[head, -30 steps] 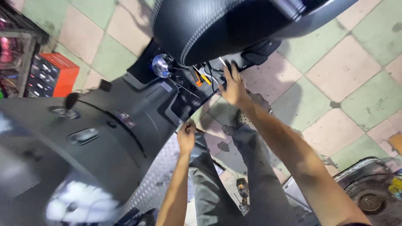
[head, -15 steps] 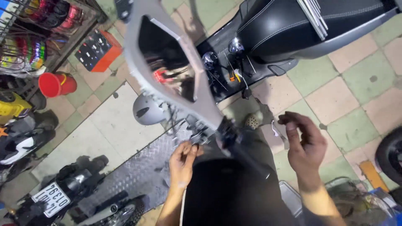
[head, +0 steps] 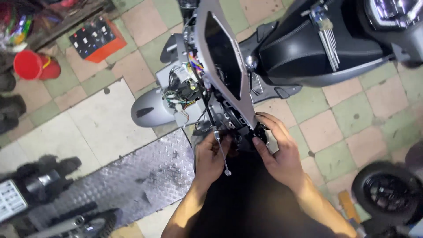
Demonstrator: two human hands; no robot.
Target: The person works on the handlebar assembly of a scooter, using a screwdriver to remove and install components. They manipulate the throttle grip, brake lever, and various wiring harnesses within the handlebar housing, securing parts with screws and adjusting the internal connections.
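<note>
Head view, only one supplied. Scooter front panel (head: pixel 222 66), grey w/ dark recess, is held up on edge at frame centre; its long axis runs from top of frame down toward the person, lower tip ending between the hands.

Left hand (head: pixel 210 159): set against the panel's lower left edge, fingers curled; a thin cable (head: pixel 221 152) w/ small end fitting hangs down in front of the hand. Whether the cable is actually pinched cannot be told.

Right hand (head: pixel 278 154): fingers bent and closed on the dark bracket (head: pixel 255 134) at the panel's lower tip, thumb underneath. This hand is the nearer one to the tip; left hand is just beside it.

Exposed wire bundle (head: pixel 183 90) lies left of the panel, on the scooter nose. Black seat (head: pixel 304 48) lies right of the panel. Checker plate (head: pixel 132 176) lies lower left of the panel. Red-black box (head: pixel 98 39) is well apart, upper left.
</note>
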